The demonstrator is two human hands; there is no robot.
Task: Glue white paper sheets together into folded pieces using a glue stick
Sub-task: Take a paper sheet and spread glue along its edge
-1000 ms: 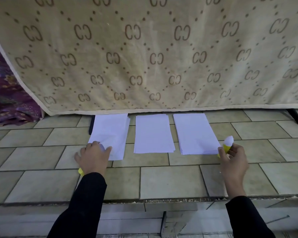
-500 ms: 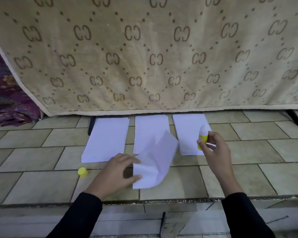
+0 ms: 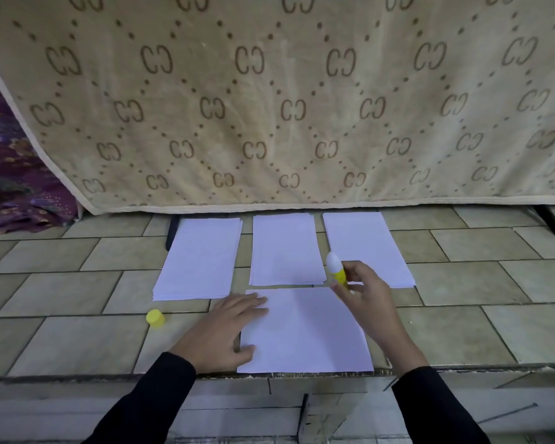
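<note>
Fabric [image 3: 10, 187] of purple, flower-patterned cloth is lying bunched at the far left, partly tucked behind a large beige blanket with a brown monogram print [image 3: 269, 107] that is hanging across the whole back of the scene. Below its hem, a surface of pale rectangular tiles [image 3: 61, 293] is stretching toward the camera.

A small yellow plastic cap [image 3: 155, 318] is standing alone on the tiles, near the left hand but apart from it. Just beyond it, the left stack of white paper sheets [image 3: 199, 259] is lying beside the middle stack of white paper sheets [image 3: 285, 251].

The left hand [image 3: 225, 331], in a black sleeve, is resting flat with straight fingers on the left edge of a single white paper sheet [image 3: 305, 334], the thumb touching its near left side. This sheet is lying flat close to the front edge of the surface, its far edge just short of the middle stack.

The right hand [image 3: 366, 299] is hovering over the sheet's far right corner, fingers curled around a yellow glue stick with a white tip [image 3: 336, 269], uncapped and pointing up and away. Behind it, the right stack of white paper sheets [image 3: 366, 241] is lying by the hem. A black slanted leg [image 3: 550, 221] is showing at the far right.
</note>
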